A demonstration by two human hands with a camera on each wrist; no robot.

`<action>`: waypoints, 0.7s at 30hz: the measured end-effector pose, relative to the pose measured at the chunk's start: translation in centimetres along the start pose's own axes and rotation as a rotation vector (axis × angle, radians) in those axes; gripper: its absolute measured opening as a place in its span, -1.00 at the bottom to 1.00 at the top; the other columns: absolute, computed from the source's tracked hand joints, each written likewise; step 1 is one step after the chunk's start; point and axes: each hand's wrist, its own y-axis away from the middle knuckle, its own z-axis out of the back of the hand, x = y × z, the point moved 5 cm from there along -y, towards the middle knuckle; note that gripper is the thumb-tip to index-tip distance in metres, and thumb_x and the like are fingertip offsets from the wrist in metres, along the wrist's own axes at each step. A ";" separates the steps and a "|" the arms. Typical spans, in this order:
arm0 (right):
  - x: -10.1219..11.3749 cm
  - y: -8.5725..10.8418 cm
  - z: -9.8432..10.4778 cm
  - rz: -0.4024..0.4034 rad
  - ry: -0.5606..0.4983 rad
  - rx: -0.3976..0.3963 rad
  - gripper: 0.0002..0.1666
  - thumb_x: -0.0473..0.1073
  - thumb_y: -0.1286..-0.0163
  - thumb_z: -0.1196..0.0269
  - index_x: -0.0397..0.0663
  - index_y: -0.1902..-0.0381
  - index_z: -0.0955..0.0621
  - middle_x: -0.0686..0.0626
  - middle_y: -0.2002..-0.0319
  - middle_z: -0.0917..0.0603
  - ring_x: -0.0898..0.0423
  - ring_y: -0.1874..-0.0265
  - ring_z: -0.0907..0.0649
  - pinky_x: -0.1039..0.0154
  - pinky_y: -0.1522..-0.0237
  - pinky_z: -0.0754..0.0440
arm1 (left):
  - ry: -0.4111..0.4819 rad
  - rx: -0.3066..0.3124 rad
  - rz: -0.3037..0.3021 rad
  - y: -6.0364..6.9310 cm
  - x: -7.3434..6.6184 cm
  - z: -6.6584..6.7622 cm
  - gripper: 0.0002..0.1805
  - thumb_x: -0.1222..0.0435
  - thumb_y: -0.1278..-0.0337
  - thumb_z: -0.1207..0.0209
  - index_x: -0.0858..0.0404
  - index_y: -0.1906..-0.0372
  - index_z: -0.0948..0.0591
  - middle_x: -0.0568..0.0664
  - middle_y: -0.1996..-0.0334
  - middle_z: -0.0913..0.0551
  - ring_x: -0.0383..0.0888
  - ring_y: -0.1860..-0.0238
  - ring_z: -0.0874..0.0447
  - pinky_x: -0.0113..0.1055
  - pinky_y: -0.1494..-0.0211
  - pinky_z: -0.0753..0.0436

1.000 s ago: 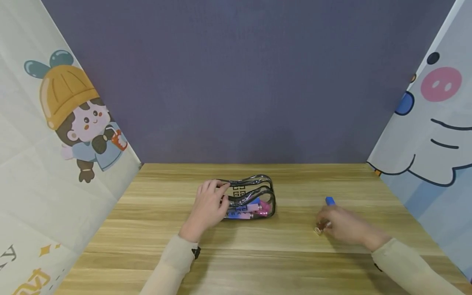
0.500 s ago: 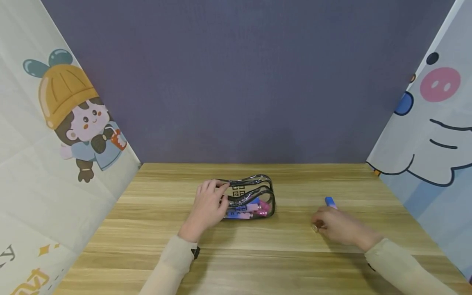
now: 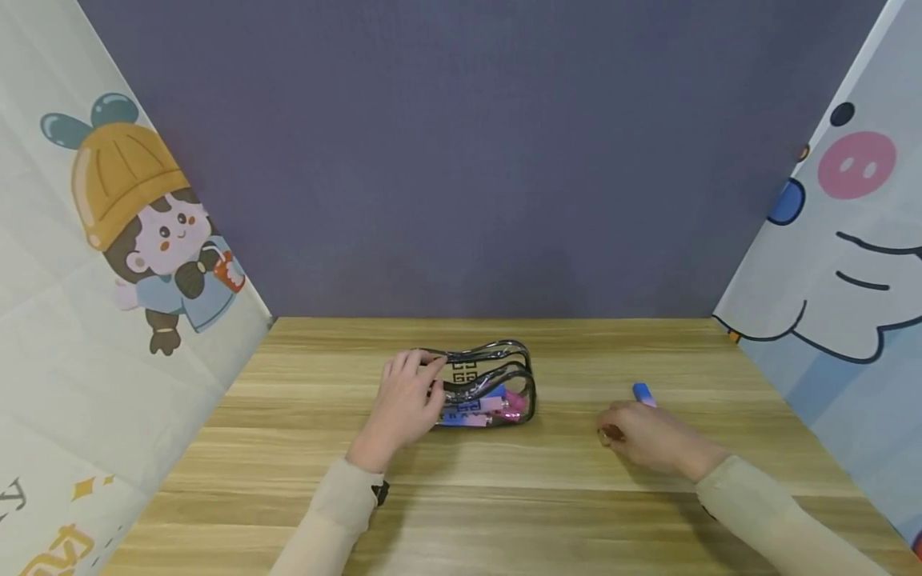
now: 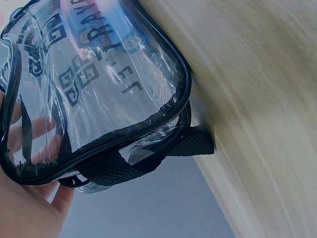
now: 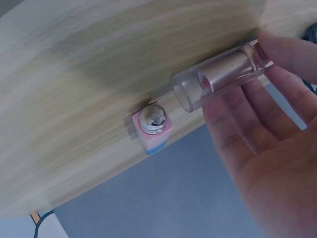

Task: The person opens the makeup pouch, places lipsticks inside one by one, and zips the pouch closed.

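Observation:
A clear zip pouch with black piping (image 3: 497, 388) rests on the table, and several pink and blue items show through its wall. My left hand (image 3: 403, 400) grips the pouch by its left end; in the left wrist view its fingers (image 4: 42, 141) show through and behind the clear plastic. Over to the right, my right hand (image 3: 659, 438) holds a clear lipstick tube with a rose-gold core (image 5: 225, 72) between thumb and fingers, low over the table. Beyond that hand lies a blue and pink square stick (image 3: 643, 394), with a silvery ball-like end (image 5: 154, 119) in the right wrist view.
The wooden table (image 3: 504, 512) ends at a dark panel (image 3: 490, 160) at the back. Printed cloths with a cartoon child (image 3: 169, 232) and a pig (image 3: 857, 168) hang at the left and right sides.
My right hand has moved a little left, toward the pouch, with the lipstick tube in it. The left hand and the pouch hold almost the same place.

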 end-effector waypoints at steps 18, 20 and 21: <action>1.0 -0.9 0.7 -0.028 -0.063 -0.036 -0.89 -0.20 -0.36 -0.38 0.13 0.30 -0.64 0.26 0.43 -0.47 0.36 0.49 -0.42 0.36 0.49 -0.43 | -0.005 -0.002 -0.007 0.0 0.0 -0.1 -0.54 0.25 -0.36 -0.03 0.24 -0.29 -0.60 0.08 -0.10 -0.55 0.09 -0.18 -0.41 0.05 -0.27 -0.37; 1.1 -1.2 0.8 -0.035 -0.083 -0.038 -0.91 -0.21 -0.37 -0.37 0.11 0.27 -0.66 0.26 0.42 -0.49 0.36 0.48 -0.44 0.35 0.48 -0.45 | -0.005 -0.005 -0.009 0.0 0.0 0.0 -0.53 0.24 -0.36 -0.01 0.25 -0.29 -0.60 0.08 -0.10 -0.55 0.09 -0.18 -0.41 0.06 -0.27 -0.37; 1.1 -1.3 0.9 -0.034 -0.092 -0.039 -0.90 -0.23 -0.36 -0.37 0.10 0.25 -0.67 0.26 0.40 -0.51 0.36 0.46 -0.45 0.35 0.47 -0.47 | -0.005 -0.006 -0.009 0.0 0.0 0.0 -0.53 0.24 -0.36 -0.01 0.25 -0.29 -0.60 0.08 -0.10 -0.55 0.09 -0.18 -0.41 0.06 -0.26 -0.37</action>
